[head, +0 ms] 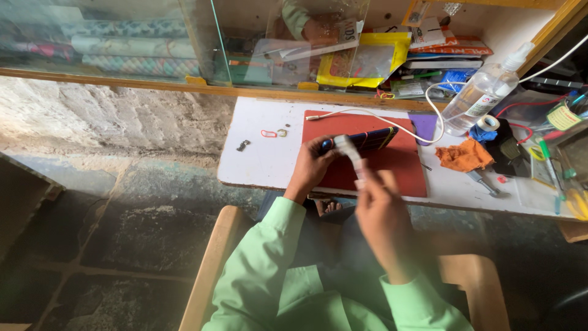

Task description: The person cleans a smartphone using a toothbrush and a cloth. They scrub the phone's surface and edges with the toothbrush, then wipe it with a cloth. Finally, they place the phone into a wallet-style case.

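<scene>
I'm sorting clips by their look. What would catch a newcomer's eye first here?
The red mat in the middle of the white table, where the left hand holds a dark phone and the right hand lifts a blurred pale tool. An orange cloth lies right of the mat.

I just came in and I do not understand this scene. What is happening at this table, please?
A person in green sleeves sits at a white table. The left hand holds a dark phone-like device at its end, over a red mat. The right hand holds a thin whitish tool against the device; it is blurred. An orange cloth, a clear spray bottle and a white cable lie nearby.
</scene>
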